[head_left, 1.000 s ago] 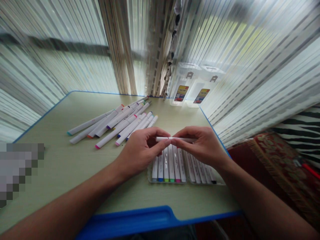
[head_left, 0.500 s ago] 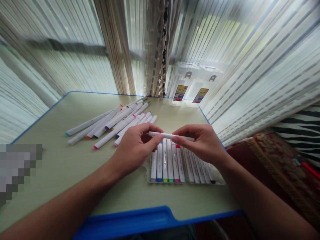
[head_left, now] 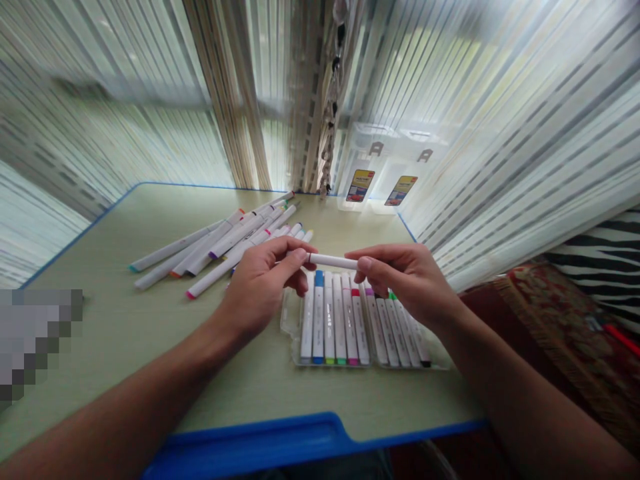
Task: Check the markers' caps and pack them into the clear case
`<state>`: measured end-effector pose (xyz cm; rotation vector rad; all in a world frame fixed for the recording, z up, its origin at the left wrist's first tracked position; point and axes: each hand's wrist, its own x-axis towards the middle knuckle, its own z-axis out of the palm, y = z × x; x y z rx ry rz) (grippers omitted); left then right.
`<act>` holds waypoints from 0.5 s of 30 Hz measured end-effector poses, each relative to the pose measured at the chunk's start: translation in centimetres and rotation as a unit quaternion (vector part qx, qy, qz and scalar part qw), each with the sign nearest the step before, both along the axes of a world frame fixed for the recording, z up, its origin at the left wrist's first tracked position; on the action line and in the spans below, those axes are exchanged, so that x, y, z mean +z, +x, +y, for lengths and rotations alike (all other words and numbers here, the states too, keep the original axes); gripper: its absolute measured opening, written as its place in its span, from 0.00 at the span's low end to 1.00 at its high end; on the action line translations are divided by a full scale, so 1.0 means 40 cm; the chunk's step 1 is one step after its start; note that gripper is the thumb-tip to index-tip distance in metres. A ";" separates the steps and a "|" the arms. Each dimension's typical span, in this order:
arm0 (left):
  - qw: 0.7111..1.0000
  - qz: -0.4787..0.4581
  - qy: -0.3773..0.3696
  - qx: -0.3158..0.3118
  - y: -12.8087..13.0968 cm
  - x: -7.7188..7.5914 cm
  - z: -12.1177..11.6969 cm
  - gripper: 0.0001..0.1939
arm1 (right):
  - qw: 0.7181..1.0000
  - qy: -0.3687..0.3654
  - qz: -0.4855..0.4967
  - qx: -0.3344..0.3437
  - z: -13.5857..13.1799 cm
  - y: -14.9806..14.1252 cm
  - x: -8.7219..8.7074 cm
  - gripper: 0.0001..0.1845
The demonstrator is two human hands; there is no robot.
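A white marker (head_left: 333, 261) is held level between my two hands, above an open clear plastic case (head_left: 289, 327). My left hand (head_left: 267, 273) pinches its left end, where a thin dark ring shows by the fingertips. The fingers of my right hand (head_left: 407, 273) close on the other end and cover it. Beneath them, white markers (head_left: 340, 327) with coloured ends lie side by side in both halves of the case. My right hand hides part of the right half. Left of my left hand is a loose pile of markers (head_left: 220, 240) pointing various ways.
Two clear cases (head_left: 361, 173) with yellow labels stand upright at the table's far right corner. The pale table (head_left: 240, 393) has a blue rim (head_left: 250, 437). Striped curtains (head_left: 125, 120) hang close behind it. A patterned red cloth (head_left: 545, 313) lies to the right.
My hands have drawn apart slightly, with the left moving left along the marker, so more of its middle shows. The marker has risen slightly, uncovering the tops of the markers in the case.
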<state>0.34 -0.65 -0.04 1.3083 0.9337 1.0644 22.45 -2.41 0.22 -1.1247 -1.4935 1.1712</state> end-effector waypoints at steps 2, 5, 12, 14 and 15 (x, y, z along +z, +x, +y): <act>1.000 -0.027 -0.012 0.002 -0.001 -0.004 0.002 0.05 | 0.999 -0.020 0.040 0.013 0.002 0.004 -0.004 0.09; 0.998 -0.051 -0.026 0.007 -0.002 -0.004 0.003 0.05 | 0.994 -0.040 0.094 0.037 0.005 0.006 -0.006 0.10; 0.997 -0.063 -0.040 0.018 0.003 -0.002 0.002 0.06 | 0.985 -0.074 0.152 0.047 0.003 0.003 0.007 0.10; 0.997 -0.062 -0.038 0.020 0.005 -0.002 0.002 0.06 | 0.983 -0.077 0.158 0.047 0.002 0.001 0.009 0.10; 0.997 -0.059 -0.037 0.022 0.005 -0.002 0.002 0.06 | 0.983 -0.076 0.159 0.045 0.002 0.001 0.009 0.10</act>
